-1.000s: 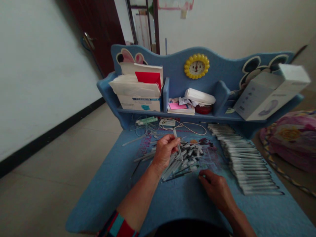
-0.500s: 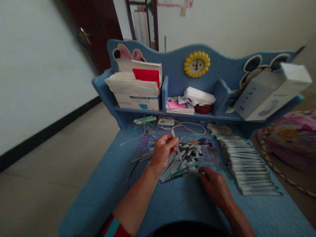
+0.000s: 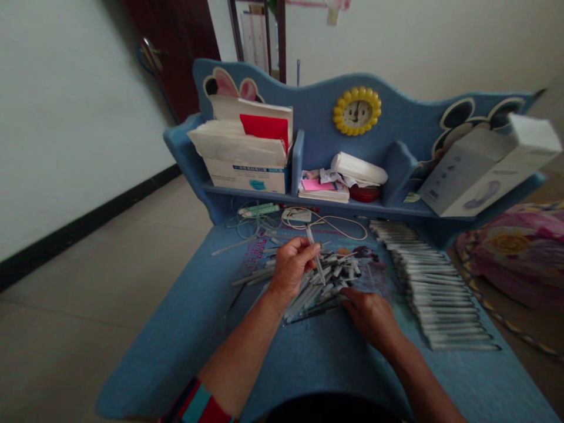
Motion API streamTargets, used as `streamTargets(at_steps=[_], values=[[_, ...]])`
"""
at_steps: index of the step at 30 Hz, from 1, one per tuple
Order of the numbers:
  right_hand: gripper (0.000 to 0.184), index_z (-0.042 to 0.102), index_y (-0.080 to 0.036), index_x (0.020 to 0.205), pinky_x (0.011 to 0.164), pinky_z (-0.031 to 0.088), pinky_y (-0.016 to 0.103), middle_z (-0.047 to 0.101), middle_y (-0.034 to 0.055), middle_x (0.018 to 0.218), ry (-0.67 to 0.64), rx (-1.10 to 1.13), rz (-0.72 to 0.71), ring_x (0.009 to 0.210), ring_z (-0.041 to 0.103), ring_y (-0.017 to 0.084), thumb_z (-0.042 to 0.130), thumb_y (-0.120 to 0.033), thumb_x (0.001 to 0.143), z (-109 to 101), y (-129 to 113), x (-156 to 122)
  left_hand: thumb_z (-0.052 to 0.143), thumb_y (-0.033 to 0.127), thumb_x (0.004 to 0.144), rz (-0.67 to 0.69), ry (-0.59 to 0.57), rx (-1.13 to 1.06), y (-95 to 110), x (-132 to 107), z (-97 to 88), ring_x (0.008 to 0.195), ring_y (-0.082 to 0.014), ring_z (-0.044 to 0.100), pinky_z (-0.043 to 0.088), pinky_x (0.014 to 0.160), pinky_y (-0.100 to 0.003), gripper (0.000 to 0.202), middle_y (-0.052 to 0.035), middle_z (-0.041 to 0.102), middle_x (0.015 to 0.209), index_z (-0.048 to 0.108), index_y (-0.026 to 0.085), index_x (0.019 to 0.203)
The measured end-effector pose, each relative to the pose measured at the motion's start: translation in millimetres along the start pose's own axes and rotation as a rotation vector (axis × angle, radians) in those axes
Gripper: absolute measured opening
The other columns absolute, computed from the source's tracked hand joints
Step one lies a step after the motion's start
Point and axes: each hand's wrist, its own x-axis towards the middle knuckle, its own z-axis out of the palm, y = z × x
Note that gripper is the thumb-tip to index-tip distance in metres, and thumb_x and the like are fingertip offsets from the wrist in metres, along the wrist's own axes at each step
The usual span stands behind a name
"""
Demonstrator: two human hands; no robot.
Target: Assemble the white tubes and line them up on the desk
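Observation:
My left hand [image 3: 294, 267] is closed, pinching a clear pen barrel [image 3: 316, 258] upright and slightly tilted between thumb and forefinger. Below it spreads a loose pile of pen parts [image 3: 311, 294], with clear barrels, dark refills and small caps mixed together. At the pile's near right edge my right hand [image 3: 370, 314] reaches in with its fingers drawn together. Its fingertips touch the parts there, and what they grip is hidden. To the right lies a long, neat row of pens [image 3: 434, 288] laid side by side.
The blue desk [image 3: 176, 352] carries a shelf with a mask box [image 3: 247, 173], a yellow clock [image 3: 356, 111], papers [image 3: 324, 191] and a white box [image 3: 484, 170]. A white cord [image 3: 348, 226] and a green tube-like item [image 3: 259, 210] lie under the shelf.
My right hand has moved left and forward to the pile's edge, its fingers now among the parts. My left hand keeps the pen barrel in nearly the same place. The view has shifted slightly.

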Motion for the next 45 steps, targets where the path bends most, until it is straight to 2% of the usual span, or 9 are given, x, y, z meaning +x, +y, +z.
streamTargets(at_steps=[4,7,14,17,21,24,32,39,45], values=[[0.022,0.065,-0.025,0.094,0.055,0.036,0.023,0.071,0.0065,0.074,-0.017,-0.038,-0.037,0.068,0.066,0.02,0.044,-0.025,0.086,0.5,1.5,3.5,0.071,0.032,0.063,0.003,0.01,-0.007,0.3,-0.3,0.3,0.04,-0.0041,0.045,0.029,0.039,-0.016,0.022,0.0026,0.058,0.056,0.059,0.014,0.068],[0.021,0.063,-0.022,0.092,0.055,0.037,0.024,0.07,0.0057,0.072,0.029,0.021,-0.059,0.066,0.065,0.02,0.044,-0.026,0.086,5.7,7.1,2.4,0.071,0.032,0.064,0.013,0.011,-0.007,1.2,-1.2,0.9,0.04,-0.0042,0.045,0.03,0.038,-0.016,0.022,0.0031,0.057,0.054,0.058,0.014,0.066],[0.012,0.057,-0.02,0.084,0.056,0.042,0.022,0.064,0.0011,0.068,0.244,0.467,-0.088,0.058,0.059,0.015,0.048,-0.027,0.083,3.9,-3.5,-10.4,0.068,0.029,0.068,0.031,-0.006,-0.031,0.0,-3.8,2.8,0.041,-0.0043,0.046,0.031,0.039,-0.015,0.019,0.0028,0.057,0.055,0.057,0.014,0.067],[0.012,0.056,-0.02,0.076,0.052,0.041,0.022,0.057,-0.0018,0.058,0.27,0.634,-0.041,0.052,0.053,0.013,0.052,-0.03,0.081,1.0,-15.3,-14.5,0.067,0.028,0.07,0.044,-0.023,-0.032,-2.6,-4.7,3.8,0.042,-0.0046,0.047,0.033,0.04,-0.016,0.018,0.0023,0.057,0.055,0.057,0.014,0.068],[0.016,0.056,-0.019,0.075,0.051,0.043,0.022,0.055,-0.0027,0.058,0.284,0.91,0.09,0.051,0.053,0.013,0.055,-0.034,0.079,3.0,-25.3,-15.0,0.066,0.028,0.071,0.063,-0.058,-0.02,-4.7,-6.1,5.0,0.042,-0.0054,0.048,0.035,0.041,-0.016,0.017,0.0019,0.057,0.055,0.057,0.014,0.069],[0.017,0.056,-0.018,0.075,0.05,0.044,0.022,0.054,-0.0033,0.058,0.303,1.011,0.131,0.05,0.052,0.012,0.058,-0.034,0.077,4.3,-28.8,-14.3,0.067,0.028,0.07,0.059,-0.065,-0.026,-5.1,-7.1,6.4,0.043,-0.006,0.049,0.035,0.039,-0.016,0.018,0.0017,0.058,0.058,0.057,0.014,0.07],[0.016,0.057,-0.017,0.076,0.049,0.045,0.022,0.055,-0.004,0.055,0.355,1.06,0.135,0.049,0.055,0.012,0.06,-0.033,0.076,1.2,-31.8,-13.2,0.067,0.027,0.068,0.022,-0.113,-0.004,-7.5,-10.2,10.6,0.04,-0.0069,0.049,0.035,0.039,-0.016,0.017,0.0027,0.056,0.05,0.057,0.014,0.07],[0.019,0.063,-0.016,0.09,0.052,0.048,0.022,0.062,-0.0017,0.061,0.47,1.033,0.102,0.051,0.058,0.012,0.058,-0.031,0.078,6.4,-34.1,-16.3,0.068,0.025,0.068,-0.084,-0.207,-0.036,-3.1,-9.1,5.5,0.041,-0.0054,0.05,0.036,0.04,-0.016,0.015,0.0015,0.06,0.057,0.058,0.014,0.07],[0.017,0.063,-0.017,0.091,0.052,0.047,0.022,0.06,-0.0032,0.058,0.614,0.913,0.037,0.051,0.057,0.011,0.057,-0.028,0.08,12.1,-38.3,-18.2,0.068,0.024,0.068,-0.073,-0.249,-0.076,-0.6,-10.2,4.2,0.041,-0.0065,0.053,0.039,0.042,-0.016,0.014,0.0003,0.061,0.057,0.06,0.013,0.072]])
